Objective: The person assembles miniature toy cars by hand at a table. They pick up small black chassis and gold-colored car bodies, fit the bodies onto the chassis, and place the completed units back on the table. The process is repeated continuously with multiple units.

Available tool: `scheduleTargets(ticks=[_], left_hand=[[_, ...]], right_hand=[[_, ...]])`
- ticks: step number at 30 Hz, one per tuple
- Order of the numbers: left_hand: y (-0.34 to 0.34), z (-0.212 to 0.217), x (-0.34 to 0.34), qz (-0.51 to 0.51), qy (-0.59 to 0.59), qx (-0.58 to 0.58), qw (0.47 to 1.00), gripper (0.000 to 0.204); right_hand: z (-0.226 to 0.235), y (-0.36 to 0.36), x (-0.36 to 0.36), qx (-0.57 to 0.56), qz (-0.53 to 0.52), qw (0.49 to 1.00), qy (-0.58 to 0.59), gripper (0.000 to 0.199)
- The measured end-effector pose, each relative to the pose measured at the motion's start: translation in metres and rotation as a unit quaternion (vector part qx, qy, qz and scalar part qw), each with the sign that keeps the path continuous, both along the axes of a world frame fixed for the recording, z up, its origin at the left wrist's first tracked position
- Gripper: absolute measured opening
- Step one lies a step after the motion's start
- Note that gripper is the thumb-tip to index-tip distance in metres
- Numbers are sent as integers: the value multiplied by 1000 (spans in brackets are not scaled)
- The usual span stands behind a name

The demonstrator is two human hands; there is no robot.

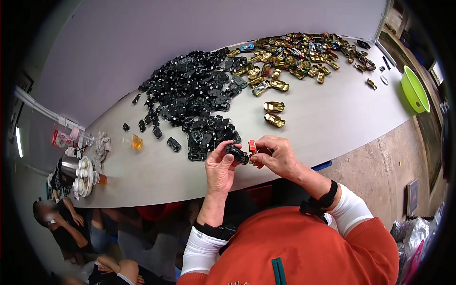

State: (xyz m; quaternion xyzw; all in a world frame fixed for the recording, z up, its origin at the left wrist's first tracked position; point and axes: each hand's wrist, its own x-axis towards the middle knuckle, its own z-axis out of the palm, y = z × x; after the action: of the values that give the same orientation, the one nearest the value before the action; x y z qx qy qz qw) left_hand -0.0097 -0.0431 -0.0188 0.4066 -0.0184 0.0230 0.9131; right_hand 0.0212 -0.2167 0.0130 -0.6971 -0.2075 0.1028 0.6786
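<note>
Close to the table's front edge, my left hand (219,171) grips a black toy car chassis (236,153) between thumb and fingers. My right hand (279,156) pinches a small red-orange piece (252,146) at the chassis's right end; whether the two touch is hard to tell. Just beyond my left hand spreads a large heap of black toy car chassis (190,85) with small white wheel dots. Two gold toy car bodies (274,106) lie side by side beyond my right hand. Farther back is a pile of gold and multicoloured car bodies (294,54).
A bright green basin (414,90) stands at the table's right edge. Left of the black heap is a cup of amber drink (136,142). A round tray of white cups (84,178) and a crumpled cloth (101,148) occupy the left end. Other people sit at lower left.
</note>
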Motion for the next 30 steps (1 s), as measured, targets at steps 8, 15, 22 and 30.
scheduleTargets(ticks=[8,15,22,30], left_hand=[[-2,2,1,-1,-4,-2,1000,37],[-3,2,1,-3,9,14,1000,37],[-8,3,0,8,7,35,999,38],[-12,6,-5,-4,-3,104,995,49]], right_hand=[[3,-7,-1,-35,-13,999,-38,16],[5,-7,-2,2,-4,1000,-27,17],[8,-3,-5,-9,-7,999,-45,18],[9,-2,-9,-14,-44,993,-109,39]])
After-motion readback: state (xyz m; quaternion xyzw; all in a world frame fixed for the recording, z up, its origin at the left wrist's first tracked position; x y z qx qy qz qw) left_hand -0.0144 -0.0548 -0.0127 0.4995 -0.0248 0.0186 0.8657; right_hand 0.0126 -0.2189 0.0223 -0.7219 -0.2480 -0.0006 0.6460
